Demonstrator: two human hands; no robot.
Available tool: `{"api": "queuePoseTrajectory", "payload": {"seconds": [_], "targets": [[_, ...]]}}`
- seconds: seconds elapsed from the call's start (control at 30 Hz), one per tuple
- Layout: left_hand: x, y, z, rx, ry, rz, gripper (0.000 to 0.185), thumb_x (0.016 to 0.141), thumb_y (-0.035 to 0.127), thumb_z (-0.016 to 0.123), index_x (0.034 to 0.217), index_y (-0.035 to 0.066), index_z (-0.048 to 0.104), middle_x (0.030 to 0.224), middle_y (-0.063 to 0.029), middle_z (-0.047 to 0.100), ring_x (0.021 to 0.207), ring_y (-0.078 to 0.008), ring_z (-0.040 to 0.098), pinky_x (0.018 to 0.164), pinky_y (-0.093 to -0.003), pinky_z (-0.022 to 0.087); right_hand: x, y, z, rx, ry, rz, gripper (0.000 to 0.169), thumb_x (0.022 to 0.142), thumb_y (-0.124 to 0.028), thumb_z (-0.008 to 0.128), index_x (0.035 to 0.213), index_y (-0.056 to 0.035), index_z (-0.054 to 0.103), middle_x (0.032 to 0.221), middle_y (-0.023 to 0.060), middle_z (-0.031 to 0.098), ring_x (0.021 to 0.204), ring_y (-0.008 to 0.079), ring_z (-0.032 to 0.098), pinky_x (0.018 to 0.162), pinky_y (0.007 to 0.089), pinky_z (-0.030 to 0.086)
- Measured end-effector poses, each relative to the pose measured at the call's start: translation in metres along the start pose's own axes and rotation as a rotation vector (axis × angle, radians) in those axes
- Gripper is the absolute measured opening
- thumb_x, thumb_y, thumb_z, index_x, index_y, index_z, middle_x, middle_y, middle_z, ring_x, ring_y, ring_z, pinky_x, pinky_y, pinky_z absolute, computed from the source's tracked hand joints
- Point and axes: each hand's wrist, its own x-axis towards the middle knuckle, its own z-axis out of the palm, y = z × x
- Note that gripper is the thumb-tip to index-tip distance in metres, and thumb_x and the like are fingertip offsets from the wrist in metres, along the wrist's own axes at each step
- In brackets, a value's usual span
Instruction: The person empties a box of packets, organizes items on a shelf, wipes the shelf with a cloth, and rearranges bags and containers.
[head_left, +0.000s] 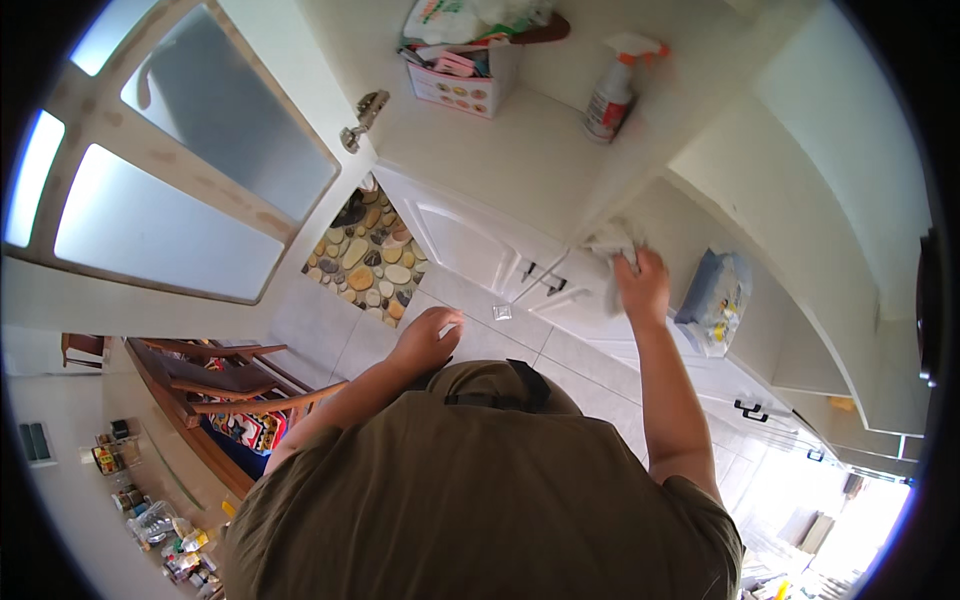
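Observation:
My right hand (643, 283) grips a whitish cloth or wipe (611, 238) at the front edge of the white cabinet shelf (495, 169); the cloth is blurred. My left hand (431, 341) hangs over the floor in front of my body, loosely curved and holding nothing. To the right of my right hand, a blue and white soft pack (716, 300) stands in an open shelf bay. Farther back on the shelf is a spray bottle (611, 97) with a white and orange head. A white cardboard box (457, 82) of small items, with plastic bags on top, sits left of it.
A frosted-glass cabinet door (195, 172) stands open at left on a metal hinge (364, 120). Lower white cabinet doors (469, 240) have black handles. A pebble-pattern mat (367, 262) lies on the tiled floor. Wooden chairs (232, 401) and a cluttered table (169, 457) are at left.

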Motion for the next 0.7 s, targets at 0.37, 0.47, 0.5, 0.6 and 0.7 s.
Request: {"api": "queuePoseTrajectory", "payload": {"seconds": [0.37, 0.47, 0.5, 0.6, 0.7], "targets": [[0.011, -0.076, -0.069, -0.072, -0.075, -0.126, 0.023, 0.091, 0.022, 0.060, 0.100, 0.002, 0.067, 0.096, -0.0149, 0.066, 0.089, -0.0273, 0.063, 0.078, -0.0356, 0.050, -0.040, -0.166, 0.067, 0.889, 0.222, 0.395, 0.018, 0.092, -0.017, 0.063, 0.102, -0.0015, 0.062, 0.101, 0.0083, 0.064, 0.093, 0.0180, 0.060, 0.081, 0.0306, 0.047], [0.036, -0.070, -0.080, -0.118, -0.066, -0.097, 0.022, 0.092, 0.021, 0.060, 0.101, 0.003, 0.065, 0.094, -0.0143, 0.065, 0.086, -0.0267, 0.063, 0.076, -0.0352, 0.050, -0.011, -0.182, 0.083, 0.168, 0.231, -0.068, 0.032, 0.088, -0.017, 0.062, 0.114, 0.0019, 0.059, 0.127, 0.0175, 0.054, 0.116, 0.0323, 0.051, 0.097, 0.0390, 0.042], [0.046, -0.064, -0.084, -0.153, -0.063, -0.099, 0.021, 0.092, 0.021, 0.060, 0.102, 0.003, 0.065, 0.094, -0.0144, 0.065, 0.085, -0.0276, 0.063, 0.076, -0.0358, 0.050, -0.001, -0.173, 0.092, -0.103, 0.151, -0.135, 0.040, 0.089, -0.021, 0.062, 0.121, 0.0016, 0.057, 0.137, 0.0197, 0.048, 0.125, 0.0351, 0.046, 0.103, 0.0402, 0.039], [0.088, -0.067, -0.076, -0.324, 0.048, 0.099, 0.016, 0.094, 0.013, 0.059, 0.105, 0.003, 0.064, 0.096, -0.0100, 0.064, 0.085, -0.0183, 0.062, 0.076, -0.0287, 0.049, 0.024, -0.176, 0.116, -0.389, -0.149, -0.027, 0.063, 0.088, -0.038, 0.059, 0.135, 0.0020, 0.047, 0.151, 0.0224, 0.031, 0.139, 0.0376, 0.031, 0.113, 0.0421, 0.028], [0.135, -0.021, -0.077, -0.410, 0.143, 0.252, 0.016, 0.095, 0.009, 0.057, 0.109, 0.002, 0.063, 0.101, -0.0084, 0.064, 0.090, -0.0153, 0.062, 0.078, -0.0261, 0.049, 0.041, -0.192, 0.126, -0.451, -0.243, 0.054, 0.081, 0.085, -0.049, 0.058, 0.144, 0.0031, 0.036, 0.155, 0.0240, 0.020, 0.144, 0.0392, 0.018, 0.117, 0.0439, 0.019]]}}
